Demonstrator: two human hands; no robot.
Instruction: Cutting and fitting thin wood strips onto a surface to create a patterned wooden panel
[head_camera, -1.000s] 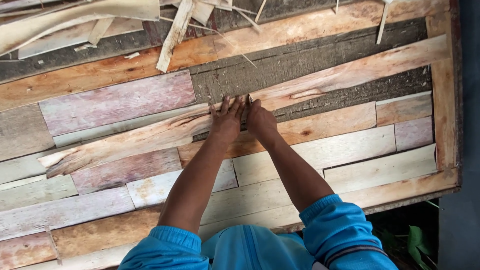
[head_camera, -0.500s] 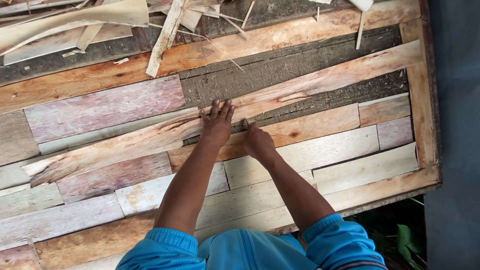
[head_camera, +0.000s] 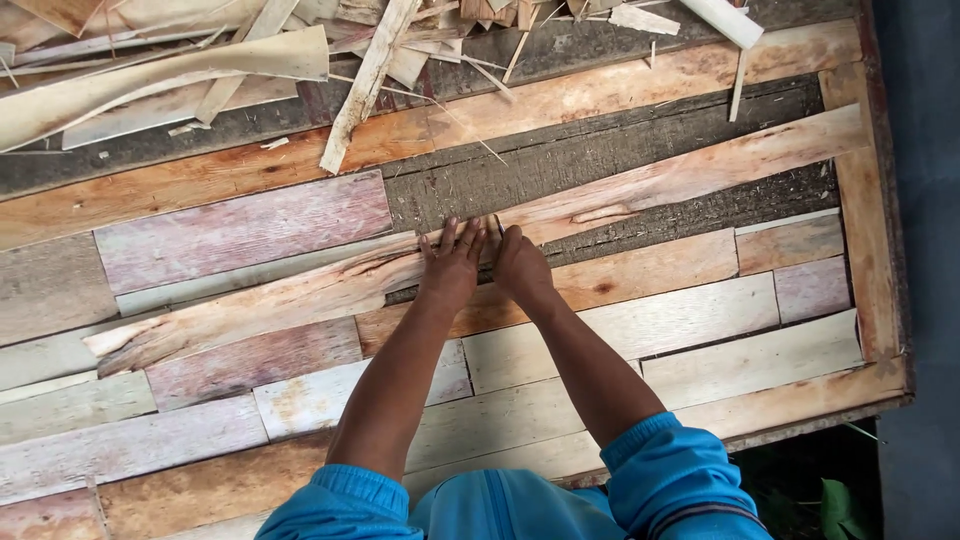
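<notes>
While both lie flat, left hand (head_camera: 452, 262) and right hand (head_camera: 520, 266) press the long veneer strip (head_camera: 480, 240).

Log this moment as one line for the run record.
left hand: flat on long veneer strip | right hand: beside it, pressing same strip | strip: diagonal across patchwork veneer sheet | scrap pile: far edge

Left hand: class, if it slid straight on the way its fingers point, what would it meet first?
The left hand points up the picture; past the long veneer strip it presses, it would likely meet the dark bare board.
</notes>
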